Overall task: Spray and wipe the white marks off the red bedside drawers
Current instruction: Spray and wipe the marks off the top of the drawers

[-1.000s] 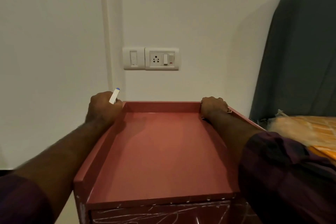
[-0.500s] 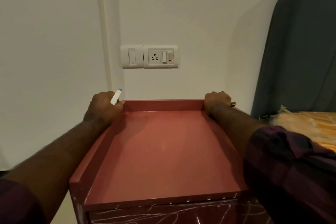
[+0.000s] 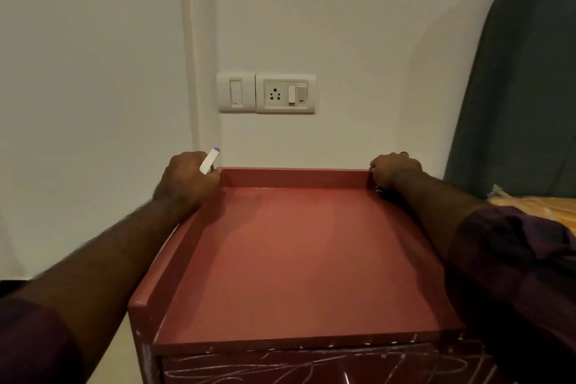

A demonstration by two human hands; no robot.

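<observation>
Red bedside drawers: head view, the only view. The unit stands against a pale wall, with a bed just beside its right side. Its top is a flat red panel with a raised rim along the left, rear and right edges. White marks, thin scribbled lines and specks, cover the drawer front below the front edge and run down the front left corner. No marks show on the top panel.

The left hand sits at the rear left corner of the top, fingers curled, gripping a white stick with a blue tip that points up and to the right. The right hand is curled over the rim at the rear right corner and grips it. Both forearms run along the side rims. A dark sleeve covers the right arm near the front right corner.

On the wall above the rear edge are a switch plate and a socket plate, touching. A grey-green headboard and orange bedding lie to the right.
</observation>
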